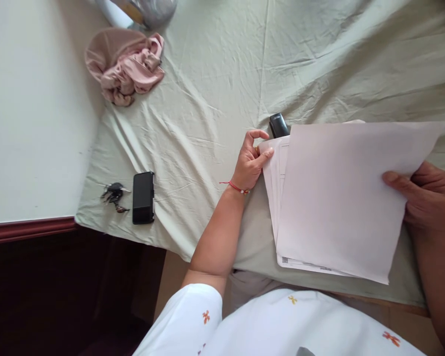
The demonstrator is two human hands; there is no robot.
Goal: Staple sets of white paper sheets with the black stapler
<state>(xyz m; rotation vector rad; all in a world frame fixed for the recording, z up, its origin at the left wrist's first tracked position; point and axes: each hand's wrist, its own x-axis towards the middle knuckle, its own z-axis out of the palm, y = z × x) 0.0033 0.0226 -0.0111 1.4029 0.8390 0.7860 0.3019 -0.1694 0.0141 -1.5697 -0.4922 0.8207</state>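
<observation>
Your left hand (250, 160) sits at the left edge of the paper stack (333, 207), thumb and fingers pinched on the corner of the lower sheets, index finger curled up and clear of the paper; a red thread bracelet (235, 187) rings that wrist. Your right hand (426, 195) grips the right edge of the top sheet (348, 193), thumb laid flat over its face, the other fingers hidden underneath. That top sheet is lifted and skewed off the sheets below, whose left margins fan out beside your left thumb. The stack lies on the pale green bedsheet (215, 99), at the near right of the bed. Judged status: sheets are gathered into one bundle but edges are not squared; left margins stagger and the near edge shows a printed page sticking out, so aligning is left to do. A small black device (278, 124), possibly a stapler, cannot confirm, pokes out just past the far left corner of the stack, touching or partly under it. Well apart to the left, near the bed's near edge: a black case (143, 198) with a bunch of keys (114, 194) just beside it. Far left: a crumpled pink cloth (127, 64).
</observation>
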